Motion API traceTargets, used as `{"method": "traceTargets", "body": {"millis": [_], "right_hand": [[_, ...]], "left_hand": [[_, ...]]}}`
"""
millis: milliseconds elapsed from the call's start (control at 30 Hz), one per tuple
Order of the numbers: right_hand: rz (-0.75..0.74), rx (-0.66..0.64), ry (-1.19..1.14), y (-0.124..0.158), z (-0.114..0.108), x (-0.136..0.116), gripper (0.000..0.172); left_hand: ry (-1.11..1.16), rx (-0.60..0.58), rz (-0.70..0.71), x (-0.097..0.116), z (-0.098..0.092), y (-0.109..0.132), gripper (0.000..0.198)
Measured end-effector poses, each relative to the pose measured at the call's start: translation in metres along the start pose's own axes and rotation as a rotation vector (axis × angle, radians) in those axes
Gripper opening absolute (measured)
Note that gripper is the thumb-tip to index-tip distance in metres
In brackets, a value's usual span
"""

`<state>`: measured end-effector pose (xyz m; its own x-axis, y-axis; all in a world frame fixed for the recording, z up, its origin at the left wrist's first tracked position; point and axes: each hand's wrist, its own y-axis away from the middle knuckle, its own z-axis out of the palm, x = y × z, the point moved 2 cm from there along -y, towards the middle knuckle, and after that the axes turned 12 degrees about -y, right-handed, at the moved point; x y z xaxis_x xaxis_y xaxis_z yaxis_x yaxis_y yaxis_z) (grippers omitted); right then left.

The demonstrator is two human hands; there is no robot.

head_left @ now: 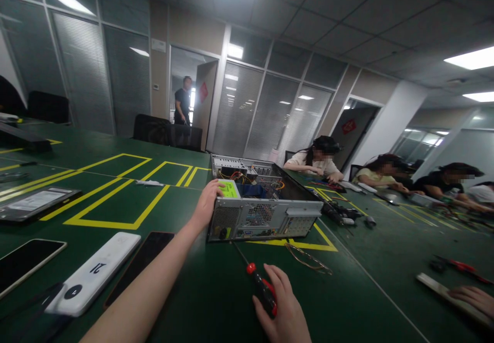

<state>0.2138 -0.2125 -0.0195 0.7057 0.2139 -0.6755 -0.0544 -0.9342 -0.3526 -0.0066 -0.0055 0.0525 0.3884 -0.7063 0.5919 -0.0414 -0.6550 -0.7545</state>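
Note:
An opened computer case [278, 222] lies on the table in front of me, its rear panel facing me. At its near left corner sits a power supply [228, 189] with a bright green label. My left hand [208, 199] grips the power supply's left edge, fingers over the label. Cables and boards show inside the case, partly hidden by its walls. Below the case, my right hand [283, 302] has its thumb and fingers loosely around the red and black handle of a screwdriver [263, 289]. The screwdriver's shaft slants up left toward the case's lower edge.
On the left lie a hard drive [38, 202], a white device marked 21 [96, 271] and two dark phones [29, 261]. A cable loop [309, 260] lies right of the screwdriver. Co-workers [318, 160] sit along the right; a person [182, 101] stands in the doorway.

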Motion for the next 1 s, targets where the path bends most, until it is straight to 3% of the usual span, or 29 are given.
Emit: {"method": "traceTargets", "body": {"millis": [133, 367, 600, 733, 833, 1000], "right_hand": [[0.109, -0.125, -0.076, -0.0038, -0.0055, -0.0062, 0.049], [-0.061, 0.069, 0.072, 0.0018, -0.0037, -0.0061, 0.049], [0.117, -0.026, -0.097, 0.0006, -0.0043, -0.007, 0.049], [0.065, 0.066, -0.146, 0.0029, -0.0019, -0.0078, 0.046], [0.017, 0.121, -0.136, 0.0044, 0.0, -0.0068, 0.053], [0.087, 0.024, -0.203, 0.0027, -0.0004, -0.0077, 0.054]], "left_hand": [[-0.002, 0.0, -0.011, 0.0007, -0.0005, 0.0001, 0.042], [0.027, 0.009, -0.006, 0.0006, -0.0002, 0.0001, 0.042], [0.033, 0.016, 0.002, 0.0013, -0.0007, -0.0001, 0.041], [0.018, 0.004, -0.007, 0.0018, -0.0004, 0.0003, 0.041], [0.004, -0.005, -0.025, 0.0014, -0.0001, 0.0006, 0.041], [0.009, -0.003, -0.017, 0.0008, 0.0005, 0.0006, 0.043]]}}
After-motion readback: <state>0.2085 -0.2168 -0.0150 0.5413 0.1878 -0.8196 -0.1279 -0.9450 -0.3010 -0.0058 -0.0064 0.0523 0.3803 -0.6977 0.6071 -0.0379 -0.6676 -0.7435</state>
